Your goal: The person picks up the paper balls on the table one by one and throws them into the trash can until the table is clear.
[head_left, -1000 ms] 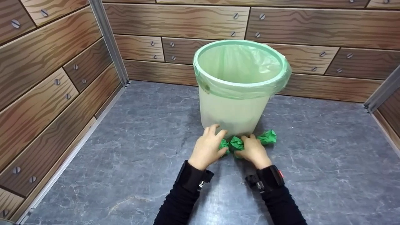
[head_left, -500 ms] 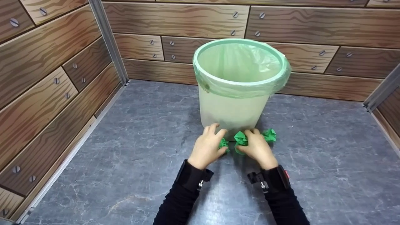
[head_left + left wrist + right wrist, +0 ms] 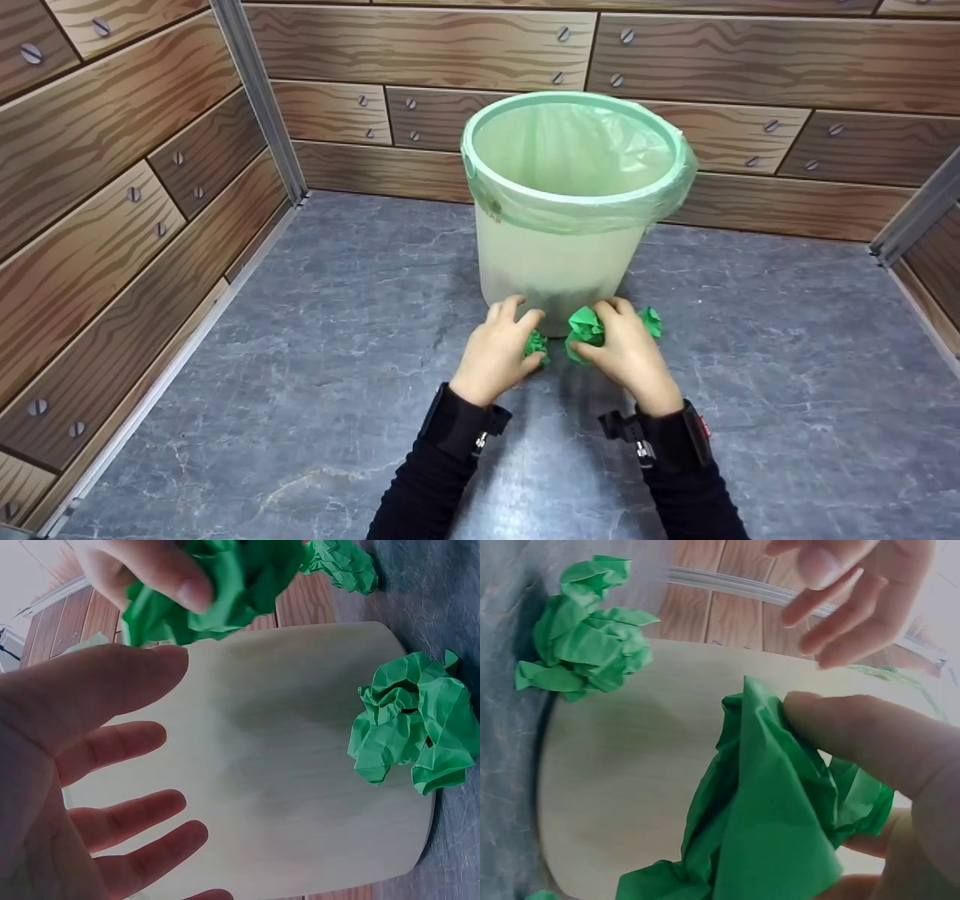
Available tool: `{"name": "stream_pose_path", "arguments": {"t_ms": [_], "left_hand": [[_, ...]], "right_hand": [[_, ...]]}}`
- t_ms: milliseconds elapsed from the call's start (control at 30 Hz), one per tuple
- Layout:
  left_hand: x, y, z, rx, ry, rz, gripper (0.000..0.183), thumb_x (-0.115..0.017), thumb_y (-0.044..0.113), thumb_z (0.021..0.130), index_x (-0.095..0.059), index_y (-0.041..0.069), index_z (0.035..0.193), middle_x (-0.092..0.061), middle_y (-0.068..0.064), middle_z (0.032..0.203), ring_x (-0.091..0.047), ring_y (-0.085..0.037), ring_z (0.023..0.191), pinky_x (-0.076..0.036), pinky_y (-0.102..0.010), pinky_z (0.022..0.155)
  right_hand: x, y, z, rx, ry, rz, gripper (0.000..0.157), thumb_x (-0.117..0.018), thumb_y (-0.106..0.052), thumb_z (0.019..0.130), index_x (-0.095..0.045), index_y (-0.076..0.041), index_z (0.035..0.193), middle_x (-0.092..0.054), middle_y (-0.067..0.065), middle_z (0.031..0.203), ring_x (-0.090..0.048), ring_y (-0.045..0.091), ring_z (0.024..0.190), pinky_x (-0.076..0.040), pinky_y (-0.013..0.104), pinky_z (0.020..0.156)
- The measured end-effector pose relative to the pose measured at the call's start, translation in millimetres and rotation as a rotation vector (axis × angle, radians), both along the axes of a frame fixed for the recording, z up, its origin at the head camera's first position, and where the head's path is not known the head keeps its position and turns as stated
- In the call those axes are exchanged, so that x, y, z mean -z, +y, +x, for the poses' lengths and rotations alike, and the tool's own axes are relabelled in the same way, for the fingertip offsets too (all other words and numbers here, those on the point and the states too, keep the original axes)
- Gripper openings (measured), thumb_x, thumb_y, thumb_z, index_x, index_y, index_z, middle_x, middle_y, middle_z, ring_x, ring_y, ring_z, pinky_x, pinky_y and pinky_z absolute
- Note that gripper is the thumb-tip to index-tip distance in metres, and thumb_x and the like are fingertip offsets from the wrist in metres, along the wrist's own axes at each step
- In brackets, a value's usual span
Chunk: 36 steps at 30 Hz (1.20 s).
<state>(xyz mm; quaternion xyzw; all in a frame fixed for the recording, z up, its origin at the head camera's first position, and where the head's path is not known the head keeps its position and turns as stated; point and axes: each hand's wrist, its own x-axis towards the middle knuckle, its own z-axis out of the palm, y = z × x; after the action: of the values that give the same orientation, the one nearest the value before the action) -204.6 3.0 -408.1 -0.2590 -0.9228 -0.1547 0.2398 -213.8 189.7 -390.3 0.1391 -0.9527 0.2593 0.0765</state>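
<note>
My right hand point(image 3: 634, 352) pinches a crumpled ball of green paper point(image 3: 585, 326) between thumb and fingers, just in front of the bin. In the right wrist view that held paper point(image 3: 772, 802) fills much of the lower middle. My left hand point(image 3: 491, 356) has its fingers spread, with nothing between them. A second crumpled green paper point(image 3: 412, 720) lies on the floor against the bin's base, near the left fingertips; the head view shows it partly behind the hand. Behind the right hand, a third green paper point(image 3: 652, 322) is half hidden.
A pale bin point(image 3: 555, 262) with a green rim and a translucent green liner point(image 3: 570, 217) stands upright behind both hands. Wood-patterned walls point(image 3: 450, 45) rise at the back and sides. The floor point(image 3: 300, 337) is grey and marbled.
My right hand has moved up and to the right, lifting the green paper away from the one near my left hand. The left hand has stayed almost still.
</note>
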Motion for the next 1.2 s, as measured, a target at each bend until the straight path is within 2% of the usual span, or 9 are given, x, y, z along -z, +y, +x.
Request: {"name": "stream_pose_path", "arguments": {"t_ms": [200, 467, 700, 900, 1000, 1100, 1200], "left_hand": [[-0.3, -3, 0.5, -0.007, -0.001, 0.009, 0.045, -0.072, 0.025, 0.072, -0.056, 0.01, 0.111, -0.047, -0.015, 0.119, -0.048, -0.026, 0.102, -0.048, -0.03, 0.061], [0.0, -6, 1.5, -0.015, -0.016, 0.011, 0.044, -0.071, 0.026, 0.072, -0.056, 0.01, 0.11, -0.047, -0.015, 0.119, -0.048, -0.027, 0.102, -0.048, -0.031, 0.06], [-0.7, -3, 0.3, -0.021, -0.042, -0.012, 0.044, -0.071, 0.029, 0.072, -0.057, 0.012, 0.11, -0.047, -0.014, 0.119, -0.048, -0.026, 0.103, -0.048, -0.031, 0.059], [-2.3, 1, -0.5, -0.015, -0.063, -0.031, 0.044, -0.07, 0.03, 0.072, -0.057, 0.012, 0.11, -0.046, -0.014, 0.121, -0.047, -0.026, 0.104, -0.049, -0.032, 0.06], [-3.3, 1, -0.3, -0.016, -0.064, -0.029, 0.044, -0.071, 0.03, 0.072, -0.057, 0.012, 0.11, -0.046, -0.014, 0.121, -0.047, -0.026, 0.104, -0.049, -0.032, 0.06], [-4.2, 1, -0.2, -0.018, -0.062, -0.034, 0.045, -0.071, 0.031, 0.072, -0.057, 0.012, 0.111, -0.046, -0.014, 0.121, -0.047, -0.026, 0.104, -0.049, -0.031, 0.061], [-4.6, 0, -0.6, -0.015, -0.071, -0.043, 0.045, -0.07, 0.031, 0.073, -0.056, 0.012, 0.111, -0.045, -0.014, 0.122, -0.046, -0.026, 0.105, -0.048, -0.03, 0.062]], "right_hand": [[-7.2, -4, 5.4, -0.008, 0.043, -0.016, 0.053, -0.072, -0.019, 0.072, -0.051, 0.008, 0.113, -0.039, 0.031, 0.12, -0.042, 0.042, 0.106, -0.036, 0.051, 0.085], [-13.6, -6, 11.1, -0.016, 0.051, -0.037, 0.048, -0.071, -0.02, 0.073, -0.053, 0.005, 0.11, -0.039, 0.029, 0.121, -0.043, 0.04, 0.103, -0.037, 0.049, 0.081], [-30.7, 4, 25.3, -0.012, 0.135, -0.131, 0.04, -0.074, -0.018, 0.07, -0.055, 0.004, 0.099, -0.044, 0.027, 0.117, -0.046, 0.038, 0.099, -0.038, 0.049, 0.08], [-61.9, 16, 45.0, -0.029, 0.26, -0.221, 0.04, -0.076, -0.013, 0.068, -0.056, 0.007, 0.097, -0.046, 0.026, 0.118, -0.044, 0.04, 0.104, -0.032, 0.053, 0.087], [-84.3, 19, 52.0, -0.059, 0.338, -0.248, 0.038, -0.077, -0.009, 0.066, -0.057, 0.008, 0.093, -0.047, 0.026, 0.117, -0.044, 0.039, 0.104, -0.033, 0.052, 0.086], [-110.2, 22, 54.3, -0.081, 0.427, -0.258, 0.042, -0.077, -0.005, 0.064, -0.056, 0.01, 0.097, -0.048, 0.026, 0.115, -0.044, 0.037, 0.104, -0.034, 0.051, 0.086], [-136.3, 22, 49.6, -0.08, 0.507, -0.26, 0.047, -0.077, -0.005, 0.064, -0.055, 0.01, 0.103, -0.052, 0.023, 0.109, -0.046, 0.029, 0.098, -0.037, 0.035, 0.086]]}}
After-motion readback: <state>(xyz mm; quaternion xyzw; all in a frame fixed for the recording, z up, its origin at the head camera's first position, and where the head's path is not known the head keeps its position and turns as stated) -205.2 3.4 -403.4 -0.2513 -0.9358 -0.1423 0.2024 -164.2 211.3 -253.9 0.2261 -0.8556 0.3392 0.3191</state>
